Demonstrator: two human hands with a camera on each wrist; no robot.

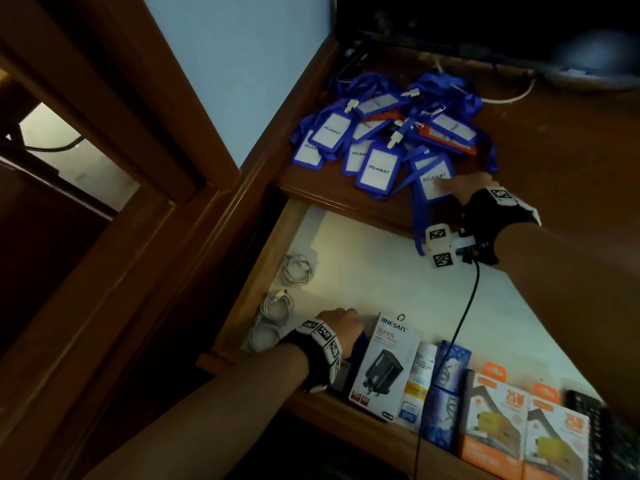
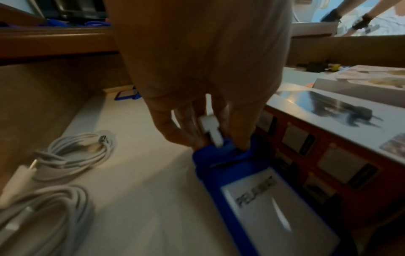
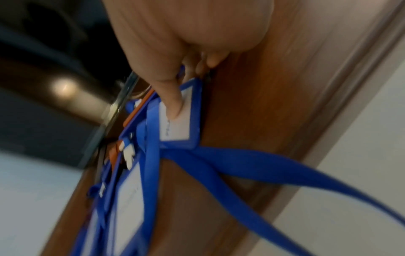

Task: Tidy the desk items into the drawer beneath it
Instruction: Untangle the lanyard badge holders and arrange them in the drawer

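A pile of blue badge holders with blue lanyards, marked PELAWAT, lies on the wooden desk. Below it the drawer stands pulled out. My right hand reaches to the nearest badge holder at the desk's front edge. In the right wrist view its thumb presses the card and its fingers curl at the rim; the lanyard trails over the edge. My left hand is low in the drawer and grips the clip end of another blue badge holder beside the charger box.
Coiled white cables lie at the drawer's left side. Along its front stand a white ONESAM charger box, blue boxes and orange boxes. A black wrist cable hangs across the drawer. A dark monitor stands behind the pile.
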